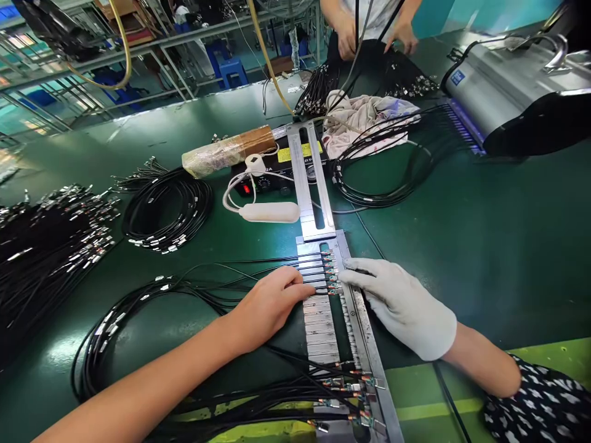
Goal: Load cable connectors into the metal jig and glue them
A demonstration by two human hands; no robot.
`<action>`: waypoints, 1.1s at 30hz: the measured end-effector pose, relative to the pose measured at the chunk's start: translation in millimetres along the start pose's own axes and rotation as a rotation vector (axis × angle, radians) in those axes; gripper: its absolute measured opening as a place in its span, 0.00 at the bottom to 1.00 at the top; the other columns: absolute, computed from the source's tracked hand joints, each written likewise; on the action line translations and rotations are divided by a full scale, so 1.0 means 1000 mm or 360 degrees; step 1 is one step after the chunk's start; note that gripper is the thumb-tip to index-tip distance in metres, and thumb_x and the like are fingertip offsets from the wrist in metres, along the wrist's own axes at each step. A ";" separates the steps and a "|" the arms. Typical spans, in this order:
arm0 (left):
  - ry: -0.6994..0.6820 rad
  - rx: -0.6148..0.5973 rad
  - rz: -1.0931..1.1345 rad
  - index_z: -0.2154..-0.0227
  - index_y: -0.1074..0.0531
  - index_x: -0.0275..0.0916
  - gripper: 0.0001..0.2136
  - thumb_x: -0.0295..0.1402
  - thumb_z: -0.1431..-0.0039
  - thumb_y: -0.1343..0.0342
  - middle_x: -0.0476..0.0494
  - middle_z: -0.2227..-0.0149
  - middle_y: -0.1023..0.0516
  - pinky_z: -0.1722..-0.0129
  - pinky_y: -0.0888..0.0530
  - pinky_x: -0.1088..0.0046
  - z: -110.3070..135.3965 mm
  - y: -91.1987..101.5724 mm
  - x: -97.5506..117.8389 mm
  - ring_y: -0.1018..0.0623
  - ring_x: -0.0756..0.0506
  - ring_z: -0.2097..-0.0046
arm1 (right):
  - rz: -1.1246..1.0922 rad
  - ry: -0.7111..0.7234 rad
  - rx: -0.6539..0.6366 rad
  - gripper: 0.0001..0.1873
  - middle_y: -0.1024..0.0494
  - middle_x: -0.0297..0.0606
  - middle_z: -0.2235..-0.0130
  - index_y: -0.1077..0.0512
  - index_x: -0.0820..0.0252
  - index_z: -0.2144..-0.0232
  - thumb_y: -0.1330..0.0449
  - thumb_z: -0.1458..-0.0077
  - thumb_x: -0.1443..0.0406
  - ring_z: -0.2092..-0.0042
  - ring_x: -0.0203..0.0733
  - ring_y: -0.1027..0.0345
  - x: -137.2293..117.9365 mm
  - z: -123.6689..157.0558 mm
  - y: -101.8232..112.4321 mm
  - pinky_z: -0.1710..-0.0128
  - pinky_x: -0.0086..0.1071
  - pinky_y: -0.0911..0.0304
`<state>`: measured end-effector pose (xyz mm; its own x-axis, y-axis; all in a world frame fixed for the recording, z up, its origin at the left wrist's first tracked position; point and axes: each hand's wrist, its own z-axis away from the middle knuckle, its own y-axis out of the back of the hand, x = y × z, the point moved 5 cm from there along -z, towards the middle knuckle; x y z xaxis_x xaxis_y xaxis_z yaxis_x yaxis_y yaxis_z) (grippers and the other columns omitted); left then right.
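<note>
Single head-worn view, facing forward and down, close above the metal jig, taking in the green tabletop around it, background beyond it seemingly soft

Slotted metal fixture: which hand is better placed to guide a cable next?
Likely left: the left hand is at the black cables; the gloved right hand is across, by the connectors.
</note>
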<state>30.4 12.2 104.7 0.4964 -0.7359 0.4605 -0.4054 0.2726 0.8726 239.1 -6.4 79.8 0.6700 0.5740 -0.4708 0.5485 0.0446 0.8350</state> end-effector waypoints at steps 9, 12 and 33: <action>0.0059 -0.0062 0.0202 0.56 0.28 0.38 0.12 0.27 0.31 0.57 0.43 0.63 0.27 0.62 0.29 0.74 -0.005 0.000 -0.004 0.27 0.47 0.62 | -0.0035 -0.0037 -0.0037 0.25 0.29 0.39 0.41 0.37 0.48 0.41 0.51 0.38 0.72 0.45 0.46 0.32 0.001 0.001 -0.001 0.50 0.46 0.32; 0.0021 -0.0092 0.0174 0.55 0.29 0.39 0.13 0.25 0.31 0.59 0.43 0.63 0.27 0.63 0.29 0.74 -0.005 0.000 -0.004 0.28 0.47 0.62 | -0.0058 -0.0062 -0.0053 0.27 0.31 0.38 0.40 0.38 0.47 0.40 0.51 0.39 0.72 0.44 0.46 0.33 0.002 0.002 -0.002 0.48 0.47 0.33; 0.0135 0.0192 0.0114 0.47 0.31 0.40 0.15 0.22 0.33 0.53 0.45 0.63 0.28 0.63 0.31 0.72 0.027 -0.012 0.012 0.31 0.48 0.62 | -0.0057 -0.0005 -0.0022 0.23 0.28 0.41 0.42 0.33 0.52 0.45 0.52 0.38 0.73 0.45 0.47 0.31 0.002 -0.001 0.001 0.51 0.48 0.31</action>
<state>20.3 -16.3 95.5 0.5235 -0.6610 0.5376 -0.5290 0.2425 0.8133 240.7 -4.5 80.0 0.6516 0.5690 -0.5017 0.5654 0.0766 0.8213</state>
